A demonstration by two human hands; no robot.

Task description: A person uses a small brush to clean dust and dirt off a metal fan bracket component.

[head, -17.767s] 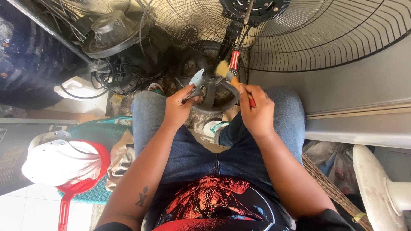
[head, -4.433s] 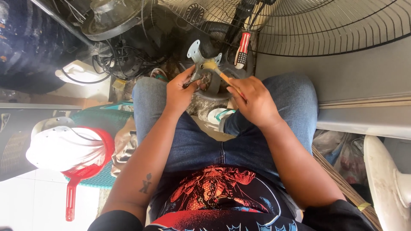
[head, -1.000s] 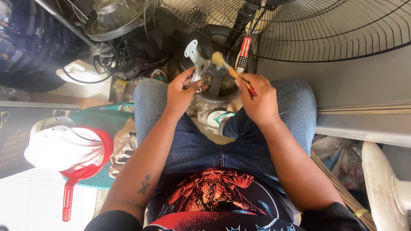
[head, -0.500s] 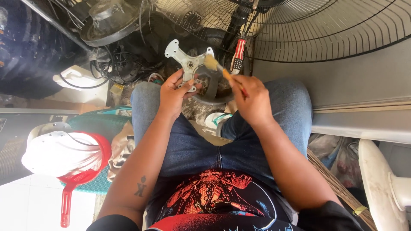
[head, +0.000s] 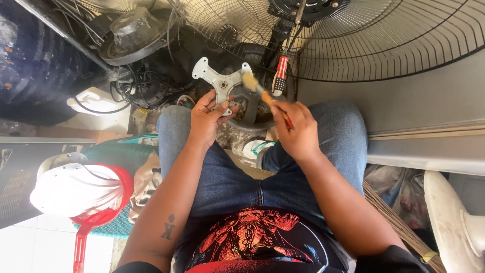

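Nearest, right hand (head: 298, 134) is pinching a small paintbrush (head: 260, 93) by its handle, bristles touching the four-armed metal motor bracket (head: 222, 83). Left hand (head: 207, 119) is gripping the bracket's lower arm above the knees; likely rigid, light, edges sharp. Beyond, fan grille (head: 384, 45).

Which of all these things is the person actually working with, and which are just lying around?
In use:
- left hand holding the grey four-armed metal bracket
- right hand holding the small orange-handled brush, bristles at the bracket

Lying about:
- large wire fan guard
- red-and-white-handled screwdriver
- white fan motor housing on a red stand
- tangled black cables
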